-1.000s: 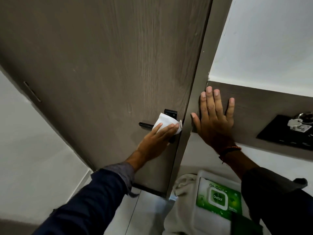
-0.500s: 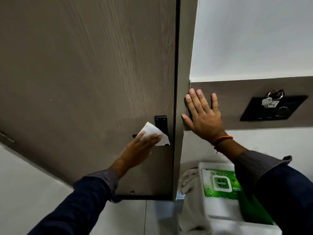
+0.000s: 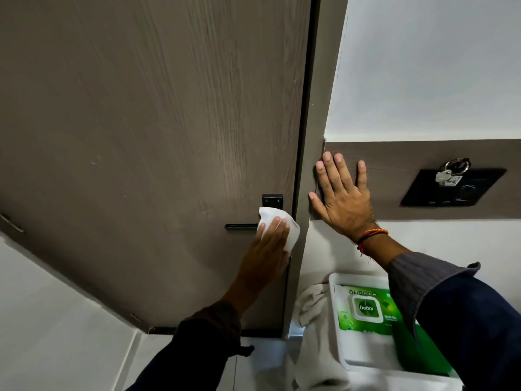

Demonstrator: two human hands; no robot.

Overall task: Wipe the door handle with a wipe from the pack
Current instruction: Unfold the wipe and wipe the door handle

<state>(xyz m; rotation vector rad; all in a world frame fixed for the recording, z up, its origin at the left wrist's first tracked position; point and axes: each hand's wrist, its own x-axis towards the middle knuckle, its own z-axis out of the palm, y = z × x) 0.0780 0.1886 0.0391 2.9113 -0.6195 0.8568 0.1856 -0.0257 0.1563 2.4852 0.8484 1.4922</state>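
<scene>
White wipe (image 3: pixel 277 230) under left hand (image 3: pixel 265 258) moved right along handle (image 3: pixel 241 227).

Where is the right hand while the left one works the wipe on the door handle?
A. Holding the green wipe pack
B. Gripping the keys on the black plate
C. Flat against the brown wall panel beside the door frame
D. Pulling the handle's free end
C: the right hand lies open and flat on the brown wall panel, apart from the wipe pack and keys.
</scene>
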